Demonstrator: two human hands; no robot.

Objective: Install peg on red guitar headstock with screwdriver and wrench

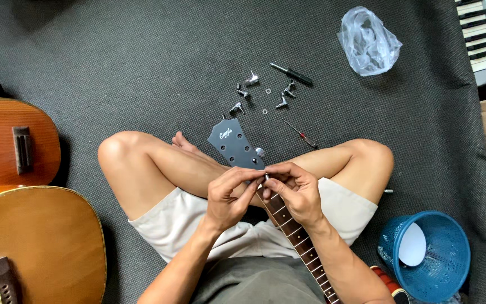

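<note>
A guitar neck (pixel 296 236) lies across my crossed legs, its dark grey headstock (pixel 233 143) pointing away from me. My left hand (pixel 229 197) and my right hand (pixel 295 188) meet at the base of the headstock. Their fingertips pinch a small silver tuning peg part (pixel 266 177) against the neck. One silver tuner (pixel 260 151) sits on the headstock's right edge. Several loose silver tuning machines (pixel 251 79) and small washers (pixel 265 111) lie on the dark carpet beyond the headstock.
A black-handled screwdriver (pixel 292 74) and a thin red-handled one (pixel 301 134) lie near the tuners. A crumpled clear plastic bag (pixel 368 42) is at the back. Two acoustic guitar bodies (pixel 29 236) lie left, a blue basket (pixel 426 256) sits right, a keyboard (pixel 482 34) is far right.
</note>
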